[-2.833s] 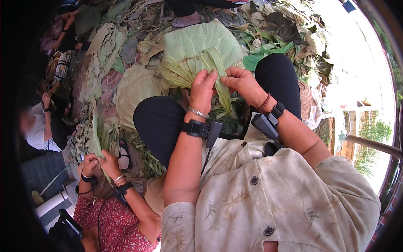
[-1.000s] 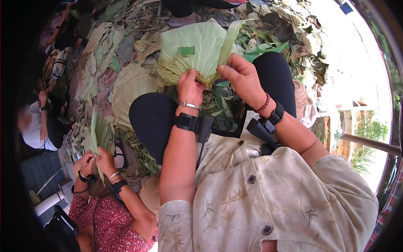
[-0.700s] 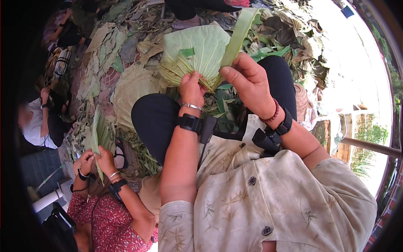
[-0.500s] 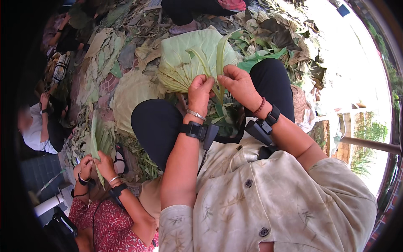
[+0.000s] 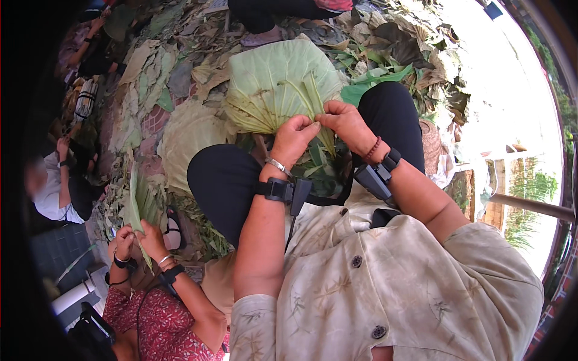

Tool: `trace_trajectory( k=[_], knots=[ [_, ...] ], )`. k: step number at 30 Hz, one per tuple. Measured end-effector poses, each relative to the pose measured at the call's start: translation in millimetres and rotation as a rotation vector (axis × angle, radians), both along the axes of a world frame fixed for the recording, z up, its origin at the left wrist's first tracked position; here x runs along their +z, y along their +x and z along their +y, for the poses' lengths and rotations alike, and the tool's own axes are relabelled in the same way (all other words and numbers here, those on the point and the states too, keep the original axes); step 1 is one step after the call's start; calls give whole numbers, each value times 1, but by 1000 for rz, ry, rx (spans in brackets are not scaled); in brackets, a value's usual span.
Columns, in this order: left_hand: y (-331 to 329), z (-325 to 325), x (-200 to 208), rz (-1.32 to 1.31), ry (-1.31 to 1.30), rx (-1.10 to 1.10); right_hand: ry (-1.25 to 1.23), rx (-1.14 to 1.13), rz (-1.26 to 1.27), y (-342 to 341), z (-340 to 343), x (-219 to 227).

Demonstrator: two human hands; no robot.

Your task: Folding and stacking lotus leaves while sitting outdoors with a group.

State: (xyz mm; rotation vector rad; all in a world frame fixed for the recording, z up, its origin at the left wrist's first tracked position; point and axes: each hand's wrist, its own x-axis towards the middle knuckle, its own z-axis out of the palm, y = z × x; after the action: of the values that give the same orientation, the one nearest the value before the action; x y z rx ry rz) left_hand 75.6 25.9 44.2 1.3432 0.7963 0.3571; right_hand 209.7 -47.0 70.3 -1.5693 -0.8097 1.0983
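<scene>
A large pale green leaf [image 5: 271,69], veined and browned along its lower left, spreads out between my knees. At its lower right edge a narrow, yellowish folded leaf strip [image 5: 312,96] stands up from it. My left hand [image 5: 294,143] is closed in a pinch at the foot of this strip. Right beside it, with fingertips almost meeting, my right hand [image 5: 350,127] pinches the same strip from the other side. The lower end of the strip hangs below my fingers. My fingertips hide the exact spot they grip.
Heaps of dried leaves [image 5: 415,48] cover the ground ahead. A flat pale leaf [image 5: 192,141] lies left of my knee. At lower left, a co-worker in red [image 5: 168,313] holds a long folded leaf [image 5: 137,204]. Another person's shoe [image 5: 262,37] rests beyond my leaf.
The strip's top, which stood tall and curled to the right, now sits lower and leans left against the leaf. My left hand has shifted slightly right and down, closer to the right hand.
</scene>
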Motion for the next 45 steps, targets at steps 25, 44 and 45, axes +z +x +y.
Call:
trace_trajectory(
  k=[25, 44, 45],
  knots=[
    [-7, 10, 9, -413, -238, 367, -25, 227, 155, -12, -1, -11],
    [11, -8, -8, -247, -195, 273, 133, -224, 221, -4, 6, 4],
    [11, -7, -10, -246, -195, 275, 135, -180, 291, -5, 5, 7]
  ],
)
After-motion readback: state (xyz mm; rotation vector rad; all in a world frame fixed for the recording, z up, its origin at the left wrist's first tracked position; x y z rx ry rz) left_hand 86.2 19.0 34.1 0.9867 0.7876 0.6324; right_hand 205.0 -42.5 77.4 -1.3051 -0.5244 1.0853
